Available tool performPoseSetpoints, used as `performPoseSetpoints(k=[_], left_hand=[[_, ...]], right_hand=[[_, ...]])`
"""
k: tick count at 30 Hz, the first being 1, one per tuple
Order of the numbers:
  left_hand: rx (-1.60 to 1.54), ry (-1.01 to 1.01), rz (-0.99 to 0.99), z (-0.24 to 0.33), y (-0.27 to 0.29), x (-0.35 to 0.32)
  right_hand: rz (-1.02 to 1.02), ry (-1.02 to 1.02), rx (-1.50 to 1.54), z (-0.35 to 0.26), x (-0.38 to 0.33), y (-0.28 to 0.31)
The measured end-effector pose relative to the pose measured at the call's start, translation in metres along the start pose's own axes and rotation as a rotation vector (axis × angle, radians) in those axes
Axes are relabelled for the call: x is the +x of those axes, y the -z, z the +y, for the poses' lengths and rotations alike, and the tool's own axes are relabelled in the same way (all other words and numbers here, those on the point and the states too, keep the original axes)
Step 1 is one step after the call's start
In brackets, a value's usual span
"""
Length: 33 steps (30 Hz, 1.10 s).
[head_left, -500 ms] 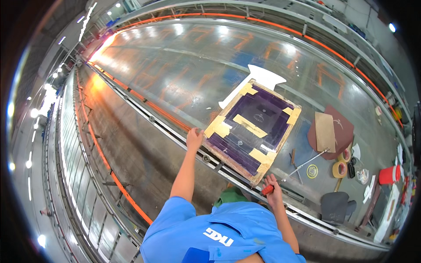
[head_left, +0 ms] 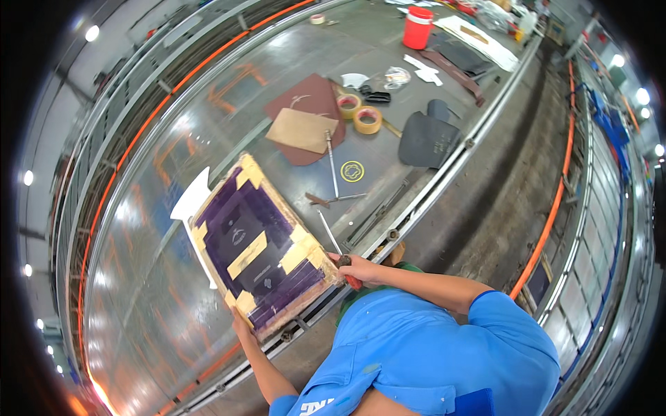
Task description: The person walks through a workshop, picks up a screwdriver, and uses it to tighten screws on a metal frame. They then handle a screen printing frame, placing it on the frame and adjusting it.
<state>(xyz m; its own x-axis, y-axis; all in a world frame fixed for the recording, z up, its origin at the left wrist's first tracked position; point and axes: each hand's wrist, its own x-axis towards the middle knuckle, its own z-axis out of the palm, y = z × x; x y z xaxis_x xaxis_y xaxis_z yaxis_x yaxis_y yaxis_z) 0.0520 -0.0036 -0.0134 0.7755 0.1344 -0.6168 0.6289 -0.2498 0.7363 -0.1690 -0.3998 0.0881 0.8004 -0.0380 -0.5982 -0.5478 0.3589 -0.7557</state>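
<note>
Right hand (head_left: 363, 269) clenched round a red-handled tool (head_left: 354, 283), left hand (head_left: 241, 321) clasping a taped purple panel (head_left: 270, 253) by its left edge, red bucket (head_left: 417, 30) far off and right, contents hidden

right hand (head_left: 355, 269) now closer to the frame (head_left: 277, 229), view swung rightward

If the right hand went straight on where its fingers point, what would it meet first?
The right hand would most likely meet the near right corner of the framed purple screen; any gap is unclear.
</note>
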Motion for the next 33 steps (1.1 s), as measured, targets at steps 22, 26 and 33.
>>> performPoseSetpoints(k=[22, 26, 33], left_hand=[[-0.142, -0.367, -0.498, 0.105, -0.641, -0.286], [-0.178, -0.308, -0.638, 0.081, -0.739, -0.316], [-0.211, -0.269, -0.452, 0.049, -0.833, -0.346]], right_hand=[[1.094, 0.361, 0.830, 0.127, -0.268, 0.362], [1.078, 0.415, 0.865, 0.130, -0.290, 0.393], [0.974, 0.311, 0.678, 0.090, -0.278, 0.515]])
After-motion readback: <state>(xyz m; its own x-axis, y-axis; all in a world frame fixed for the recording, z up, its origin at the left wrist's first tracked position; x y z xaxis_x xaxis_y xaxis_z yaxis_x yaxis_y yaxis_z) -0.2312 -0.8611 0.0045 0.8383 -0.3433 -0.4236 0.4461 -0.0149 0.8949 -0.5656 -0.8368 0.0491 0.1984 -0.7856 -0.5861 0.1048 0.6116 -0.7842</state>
